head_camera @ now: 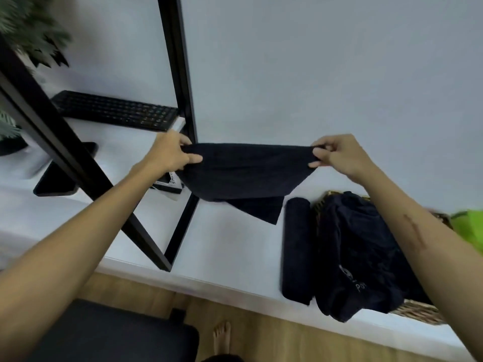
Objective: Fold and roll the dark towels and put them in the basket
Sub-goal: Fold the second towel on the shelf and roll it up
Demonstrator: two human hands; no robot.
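Note:
I hold a dark towel (248, 176) stretched in the air above the white table (224, 246). My left hand (171, 152) pinches its left top corner and my right hand (337, 155) pinches its right top corner. The towel hangs doubled, its lower edge just above the table. A rolled dark towel (296, 249) lies on the table to the right. Beside that roll stands a wicker basket (418, 313) with several dark towels (366, 254) heaped in it and spilling over its near rim.
A black metal shelf frame (180, 82) stands on the table at left, with a black keyboard (117, 111) behind it. A plant (31, 30) is at top left, something green (470, 226) at far right. A dark stool (104, 335) and wooden floor lie below.

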